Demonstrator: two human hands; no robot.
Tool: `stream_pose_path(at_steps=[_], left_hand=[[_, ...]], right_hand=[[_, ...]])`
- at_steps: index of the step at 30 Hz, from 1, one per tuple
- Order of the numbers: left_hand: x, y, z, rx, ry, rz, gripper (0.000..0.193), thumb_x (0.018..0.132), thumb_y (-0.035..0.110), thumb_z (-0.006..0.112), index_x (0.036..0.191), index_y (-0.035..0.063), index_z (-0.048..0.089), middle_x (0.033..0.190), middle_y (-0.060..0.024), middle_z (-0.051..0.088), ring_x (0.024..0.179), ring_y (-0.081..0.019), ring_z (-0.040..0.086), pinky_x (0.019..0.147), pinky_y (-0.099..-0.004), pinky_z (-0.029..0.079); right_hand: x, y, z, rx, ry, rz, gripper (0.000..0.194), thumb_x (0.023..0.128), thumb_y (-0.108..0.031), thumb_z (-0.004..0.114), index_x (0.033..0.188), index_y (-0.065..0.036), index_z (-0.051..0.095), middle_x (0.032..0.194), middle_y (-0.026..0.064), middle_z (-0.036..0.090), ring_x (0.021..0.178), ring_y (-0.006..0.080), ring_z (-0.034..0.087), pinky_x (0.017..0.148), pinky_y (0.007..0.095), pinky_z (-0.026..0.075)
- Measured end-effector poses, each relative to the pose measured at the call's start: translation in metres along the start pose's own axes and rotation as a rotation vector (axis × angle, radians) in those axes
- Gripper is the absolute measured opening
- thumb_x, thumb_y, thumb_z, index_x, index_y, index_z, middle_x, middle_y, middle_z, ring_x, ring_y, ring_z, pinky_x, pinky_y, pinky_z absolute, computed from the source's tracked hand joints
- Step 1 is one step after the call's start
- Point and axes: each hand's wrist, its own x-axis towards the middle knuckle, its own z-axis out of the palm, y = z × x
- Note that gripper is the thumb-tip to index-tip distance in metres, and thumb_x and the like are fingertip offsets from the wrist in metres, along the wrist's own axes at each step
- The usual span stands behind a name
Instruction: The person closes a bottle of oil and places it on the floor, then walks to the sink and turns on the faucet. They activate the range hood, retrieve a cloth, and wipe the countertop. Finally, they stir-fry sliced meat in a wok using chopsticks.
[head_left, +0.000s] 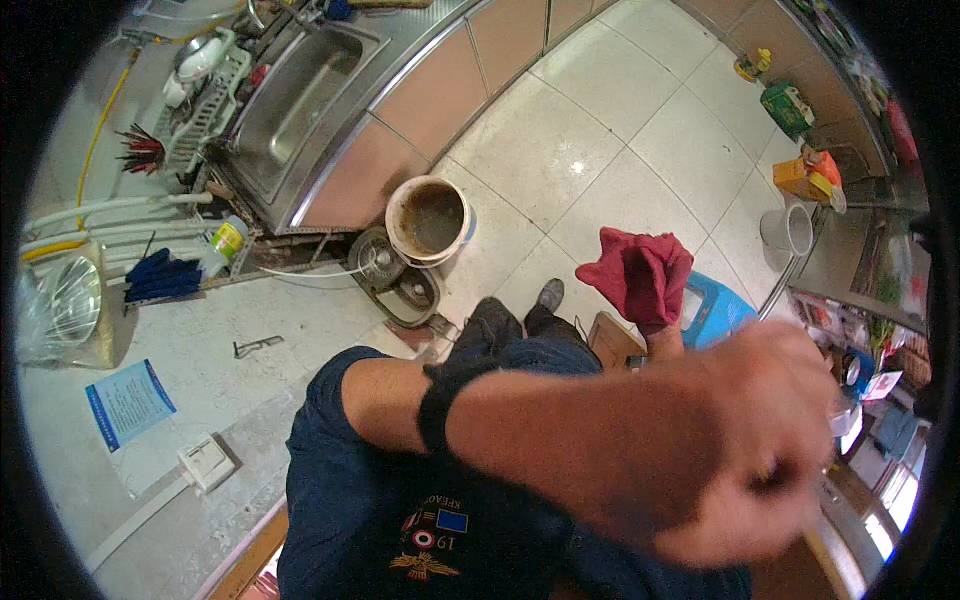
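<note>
My left arm, with a black band near the elbow, reaches across my body to the right. My left hand (765, 450) is blurred and close to the camera, its fingers curled; whether anything is inside them is hidden. Beyond it, a dark red cloth (637, 274) is bunched over my right hand, which holds it up above the floor. Only the wrist of my right hand (664, 339) shows below the cloth; the fingers are covered. Just behind the cloth is a blue plastic stool or similar item (724, 311), partly hidden by my left hand.
A bucket of murky water (429, 221) stands on the tiled floor (577, 150) by the sink (307, 112). A gas burner (397, 277) lies near it. The left ledge bears blue gloves (163, 276), a bottle (226, 244) and a leaflet (131, 403). A white bin (787, 230) stands at right.
</note>
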Motion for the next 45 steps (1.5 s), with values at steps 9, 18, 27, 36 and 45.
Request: stream_pose_path(at_steps=[9,18,27,36,45], left_hand=[[0.062,-0.01,-0.078,-0.293,0.104,0.041,0.012,0.086,0.015,0.069,0.076,0.0137,0.063,0.075,-0.0007,0.057,0.07,-0.0138,0.053,0.074,-0.0307,0.047],[0.014,-0.037,-0.335,0.254,0.238,-0.576,0.017,0.089,0.011,0.067,0.076,0.0016,0.06,0.101,-0.0122,0.071,0.101,-0.0271,0.067,0.092,-0.0393,0.05],[-0.109,-0.224,-0.591,0.92,0.535,-1.231,0.039,0.087,0.036,0.075,0.086,-0.0024,0.067,0.08,-0.0189,0.067,0.077,-0.033,0.066,0.074,-0.0426,0.052],[-0.082,-0.288,-0.689,1.231,0.3,-1.433,0.045,0.086,0.037,0.067,0.104,-0.0044,0.069,0.106,-0.0305,0.068,0.102,-0.048,0.064,0.088,-0.0534,0.053],[-0.019,-0.295,-0.727,1.223,0.09,-1.393,0.041,0.082,0.037,0.07,0.094,-0.0026,0.068,0.095,-0.0283,0.068,0.093,-0.0448,0.065,0.082,-0.0516,0.053]], right_hand=[[0.09,0.031,0.029,0.879,-0.23,0.511,0.056,0.099,-0.031,0.06,0.148,-0.01,0.043,0.15,0.0087,0.048,0.141,0.0269,0.042,0.126,0.0477,0.02],[0.253,-0.028,0.0,0.647,-0.214,0.234,0.043,0.106,-0.034,0.053,0.144,-0.013,0.049,0.137,0.007,0.062,0.13,0.0208,0.055,0.123,0.047,0.029],[0.376,-0.038,-0.018,0.586,0.132,0.339,0.081,0.09,-0.036,0.076,0.154,-0.013,0.032,0.144,0.002,0.055,0.135,0.0214,0.049,0.125,0.0427,0.024],[0.454,0.04,-0.013,1.051,0.197,0.441,0.052,0.1,-0.038,0.061,0.143,-0.011,0.047,0.135,0.0046,0.061,0.128,0.0229,0.054,0.121,0.0411,0.033],[0.526,0.127,0.006,1.628,0.237,0.651,0.044,0.106,-0.035,0.053,0.14,-0.007,0.051,0.133,0.0085,0.062,0.122,0.0229,0.06,0.11,0.0398,0.047]])
